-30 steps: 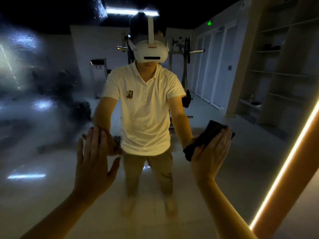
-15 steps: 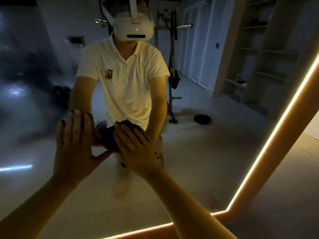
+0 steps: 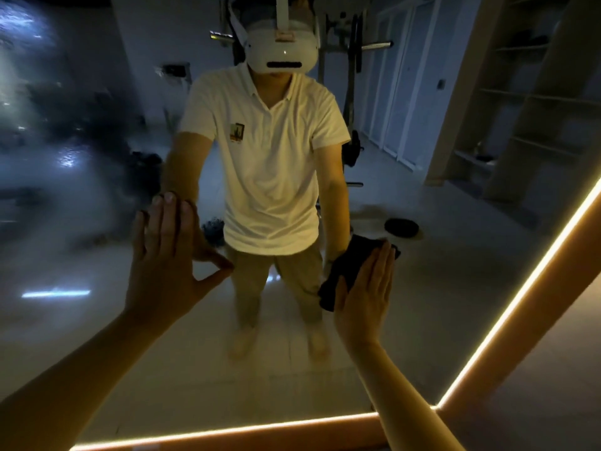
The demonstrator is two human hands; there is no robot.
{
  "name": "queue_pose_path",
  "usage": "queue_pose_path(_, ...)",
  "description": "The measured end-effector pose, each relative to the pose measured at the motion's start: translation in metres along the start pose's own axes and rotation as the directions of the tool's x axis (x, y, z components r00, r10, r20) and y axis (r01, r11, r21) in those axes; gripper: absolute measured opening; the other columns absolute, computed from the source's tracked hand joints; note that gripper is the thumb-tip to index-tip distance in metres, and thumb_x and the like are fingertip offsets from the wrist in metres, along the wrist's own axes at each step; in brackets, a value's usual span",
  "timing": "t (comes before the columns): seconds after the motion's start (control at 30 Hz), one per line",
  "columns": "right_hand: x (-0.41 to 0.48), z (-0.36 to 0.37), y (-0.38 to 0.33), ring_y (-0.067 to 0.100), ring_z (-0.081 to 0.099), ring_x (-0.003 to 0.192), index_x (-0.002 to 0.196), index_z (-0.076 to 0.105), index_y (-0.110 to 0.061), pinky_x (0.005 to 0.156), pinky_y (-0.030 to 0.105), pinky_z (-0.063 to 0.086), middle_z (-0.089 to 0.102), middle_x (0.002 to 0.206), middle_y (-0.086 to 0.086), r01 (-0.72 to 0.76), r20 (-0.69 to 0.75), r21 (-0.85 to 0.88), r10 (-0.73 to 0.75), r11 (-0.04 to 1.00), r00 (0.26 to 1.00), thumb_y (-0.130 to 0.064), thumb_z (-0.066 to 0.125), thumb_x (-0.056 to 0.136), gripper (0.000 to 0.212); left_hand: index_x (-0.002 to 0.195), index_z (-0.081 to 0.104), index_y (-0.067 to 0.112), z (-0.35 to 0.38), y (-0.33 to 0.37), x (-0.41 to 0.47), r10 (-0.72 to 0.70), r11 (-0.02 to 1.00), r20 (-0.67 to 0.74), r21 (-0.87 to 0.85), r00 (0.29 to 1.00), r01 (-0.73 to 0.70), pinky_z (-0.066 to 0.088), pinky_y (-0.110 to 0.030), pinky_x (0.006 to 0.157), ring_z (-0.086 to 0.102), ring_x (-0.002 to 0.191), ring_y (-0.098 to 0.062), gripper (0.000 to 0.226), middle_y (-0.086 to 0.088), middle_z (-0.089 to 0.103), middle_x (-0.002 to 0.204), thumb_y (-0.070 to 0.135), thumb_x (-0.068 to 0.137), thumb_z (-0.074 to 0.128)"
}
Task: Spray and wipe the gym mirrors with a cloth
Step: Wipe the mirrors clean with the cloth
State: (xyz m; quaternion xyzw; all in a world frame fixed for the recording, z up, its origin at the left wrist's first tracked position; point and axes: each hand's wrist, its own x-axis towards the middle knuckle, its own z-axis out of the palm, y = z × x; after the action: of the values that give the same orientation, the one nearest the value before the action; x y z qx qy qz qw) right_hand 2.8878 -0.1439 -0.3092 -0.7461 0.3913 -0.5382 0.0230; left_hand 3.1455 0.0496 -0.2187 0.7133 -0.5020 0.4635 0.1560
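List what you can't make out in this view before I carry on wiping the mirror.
Head view only.
Cloth: mostly covered by the right hand; its fold and full size are hidden.
Mirror, left part: hazy; spray film or smear, cannot tell.
Mirror's top and left edges: cut off by the frame.
Left hand: its back hides whether the palm touches the glass.

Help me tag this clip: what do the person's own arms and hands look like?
Left hand and right hand are bare: no gloves, rings or watch visible. Forearms are uncovered; the mirror reflection shows short white polo-shirt sleeves.
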Motion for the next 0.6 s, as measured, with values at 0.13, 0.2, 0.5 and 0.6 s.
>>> queue_pose_path(0.13,-0.004,0.024,-0.075,0.030,0.008,0.159,0.162,0.015,-0.005,0.125,0.054,0.025,0.021,0.166,0.018,0.319,0.030,-0.096,-0.318,0.943,0.948,-0.032,0.058,0.101,0.079,0.162,0.018,-0.006,-0.002,0.001,0.000,-0.006,1.000,0.025,-0.014,1.000,0.006,0.022,-0.065,0.125,0.016,0.158,-0.045,0.123,-0.029,0.015,0.170,0.086,0.087,0.052)
queue_pose_path(0.2,0.002,0.035,-0.113,0.029,0.017,0.158,0.158,0.034,-0.006,0.127,0.050,0.018,0.030,0.166,0.015,0.492,0.043,-0.111,-0.491,0.863,0.870,-0.030,0.063,0.101,0.068,0.163,0.018,-0.005,-0.005,0.001,-0.001,-0.004,0.999,0.030,-0.040,1.000,0.005,0.023,-0.064,0.125,0.016,0.159,-0.044,0.116,-0.028,0.014,0.171,0.082,0.092,0.048)
queue_pose_path(0.5,0.096,-0.013,-0.122,0.034,0.020,0.156,0.156,0.034,-0.002,0.126,0.053,0.023,0.026,0.167,0.018,0.529,0.021,-0.156,-0.533,0.834,0.846,-0.035,0.044,0.105,0.062,0.165,0.022,0.004,-0.045,-0.022,0.007,0.095,0.989,0.063,-0.120,0.993,-0.087,0.027,-0.064,0.123,0.015,0.161,-0.034,0.084,-0.018,0.015,0.173,0.046,0.096,0.046)
queue_pose_path(0.6,0.147,-0.042,-0.120,0.036,0.014,0.157,0.160,0.024,0.001,0.127,0.053,0.019,0.019,0.169,0.020,0.288,-0.125,-0.079,-0.296,0.954,0.947,-0.031,0.040,0.103,0.067,0.167,0.015,0.008,-0.057,-0.034,0.024,0.059,0.983,-0.026,-0.172,0.998,-0.062,0.020,-0.060,0.126,0.008,0.162,-0.029,0.083,-0.015,0.010,0.175,0.040,0.098,0.047)
